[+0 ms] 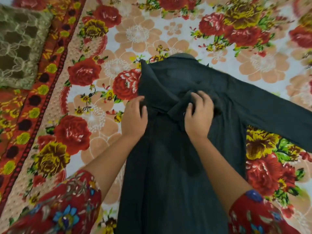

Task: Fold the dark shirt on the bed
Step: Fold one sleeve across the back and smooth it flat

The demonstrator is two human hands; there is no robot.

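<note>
From the head camera we look down on a dark, long-sleeved cloth shirt [168, 149] lying flat on the flower-patterned bed cover [211, 34], collar away from us. Its left side is already folded inward; the other sleeve [270, 105] lies spread to the right. Our left hand [135, 115] rests open on the folded edge, holding nothing. Our right hand [198, 114] has its fingers curled into a bunch of cloth at mid-chest, a loose grip. We judge the bunched cloth could crease the fold, or a pull could drag the shirt askew. A green lace-patterned cushion [18, 48] lies far left. No containers are in view.
</note>
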